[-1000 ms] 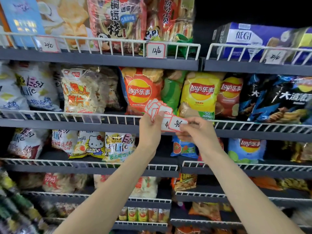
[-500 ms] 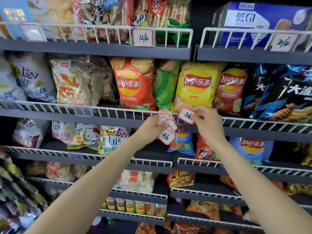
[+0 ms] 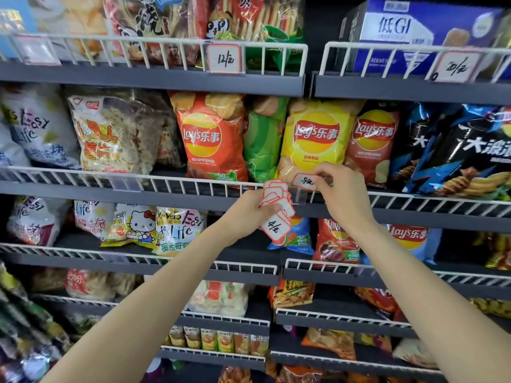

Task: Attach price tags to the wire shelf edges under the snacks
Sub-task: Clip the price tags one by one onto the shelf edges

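Price tag (image 3: 303, 181), centre-right of frame at the wire rail (image 3: 193, 186) below the yellow bag (image 3: 315, 139): likely light, thin, bendable card, best pinched by its edges, as the right hand (image 3: 341, 194) does; left hand (image 3: 249, 214) clenches the spare stack (image 3: 276, 208).

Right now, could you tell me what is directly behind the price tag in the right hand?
Behind the price tag pinched by the right hand stands the yellow Lay's bag, just above the wire shelf edge. The tag and fingers cover the bag's lower corner, so its bottom print cannot be seen.
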Action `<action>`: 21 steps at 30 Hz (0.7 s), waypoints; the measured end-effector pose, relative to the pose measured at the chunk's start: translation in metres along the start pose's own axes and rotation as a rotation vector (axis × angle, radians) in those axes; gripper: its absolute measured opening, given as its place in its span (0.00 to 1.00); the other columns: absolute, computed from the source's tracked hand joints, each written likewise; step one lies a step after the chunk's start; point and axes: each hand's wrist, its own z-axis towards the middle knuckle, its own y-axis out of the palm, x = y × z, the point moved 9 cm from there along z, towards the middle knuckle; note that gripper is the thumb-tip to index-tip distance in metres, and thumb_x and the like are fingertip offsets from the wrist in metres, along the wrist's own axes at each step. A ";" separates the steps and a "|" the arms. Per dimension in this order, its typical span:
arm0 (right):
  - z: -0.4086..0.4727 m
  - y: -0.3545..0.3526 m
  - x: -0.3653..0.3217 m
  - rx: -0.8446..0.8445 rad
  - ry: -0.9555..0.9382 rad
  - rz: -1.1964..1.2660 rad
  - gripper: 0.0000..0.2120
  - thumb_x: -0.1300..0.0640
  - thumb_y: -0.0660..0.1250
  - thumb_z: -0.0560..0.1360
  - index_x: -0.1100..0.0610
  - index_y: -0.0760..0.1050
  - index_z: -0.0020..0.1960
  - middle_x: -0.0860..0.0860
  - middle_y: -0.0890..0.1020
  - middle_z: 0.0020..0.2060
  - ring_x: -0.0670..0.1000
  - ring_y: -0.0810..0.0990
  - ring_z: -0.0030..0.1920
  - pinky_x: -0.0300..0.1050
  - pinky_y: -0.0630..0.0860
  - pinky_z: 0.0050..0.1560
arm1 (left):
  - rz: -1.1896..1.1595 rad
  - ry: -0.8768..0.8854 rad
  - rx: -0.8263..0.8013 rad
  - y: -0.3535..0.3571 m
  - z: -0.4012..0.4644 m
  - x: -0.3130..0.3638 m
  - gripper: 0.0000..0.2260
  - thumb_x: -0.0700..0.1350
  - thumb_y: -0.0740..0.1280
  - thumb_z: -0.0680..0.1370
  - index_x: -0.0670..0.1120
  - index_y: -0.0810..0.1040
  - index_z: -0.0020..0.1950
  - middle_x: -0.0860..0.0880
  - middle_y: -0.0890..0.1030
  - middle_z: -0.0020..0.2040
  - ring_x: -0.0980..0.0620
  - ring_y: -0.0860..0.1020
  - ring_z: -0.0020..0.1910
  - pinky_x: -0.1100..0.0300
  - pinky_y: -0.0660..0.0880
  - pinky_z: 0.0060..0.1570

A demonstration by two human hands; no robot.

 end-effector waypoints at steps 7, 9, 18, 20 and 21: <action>-0.002 -0.001 0.001 -0.032 0.043 0.049 0.05 0.60 0.64 0.76 0.56 0.79 0.48 0.53 0.84 0.44 0.52 0.80 0.44 0.53 0.77 0.43 | -0.261 -0.097 -0.051 0.005 0.004 -0.012 0.04 0.40 0.62 0.80 0.46 0.76 0.49 0.48 0.82 0.46 0.54 0.81 0.44 0.56 0.79 0.48; -0.002 0.002 0.001 -0.057 0.058 0.073 0.06 0.62 0.64 0.76 0.56 0.78 0.51 0.54 0.83 0.44 0.51 0.80 0.43 0.48 0.77 0.43 | -0.267 -0.112 -0.062 0.006 0.003 -0.013 0.04 0.39 0.62 0.80 0.45 0.76 0.51 0.48 0.82 0.47 0.54 0.81 0.44 0.58 0.80 0.47; -0.008 0.017 -0.010 -0.191 0.017 0.093 0.14 0.68 0.57 0.78 0.58 0.81 0.50 0.56 0.76 0.43 0.41 0.75 0.21 0.32 0.73 0.28 | -0.309 -0.129 -0.037 0.002 0.004 -0.011 0.04 0.39 0.62 0.79 0.44 0.76 0.49 0.48 0.82 0.45 0.55 0.81 0.42 0.60 0.81 0.43; -0.010 0.018 -0.012 -0.203 0.023 0.081 0.13 0.68 0.58 0.77 0.59 0.81 0.44 0.53 0.76 0.42 0.41 0.76 0.23 0.31 0.71 0.30 | -0.335 -0.133 -0.022 0.001 0.004 -0.011 0.04 0.39 0.62 0.79 0.44 0.76 0.49 0.48 0.82 0.45 0.54 0.81 0.43 0.59 0.81 0.43; -0.011 0.018 -0.013 -0.195 0.019 0.082 0.13 0.67 0.59 0.76 0.59 0.81 0.43 0.52 0.76 0.41 0.43 0.78 0.28 0.35 0.74 0.34 | -0.335 -0.137 -0.014 0.001 0.004 -0.012 0.04 0.39 0.62 0.79 0.45 0.76 0.49 0.48 0.82 0.45 0.54 0.81 0.43 0.59 0.81 0.44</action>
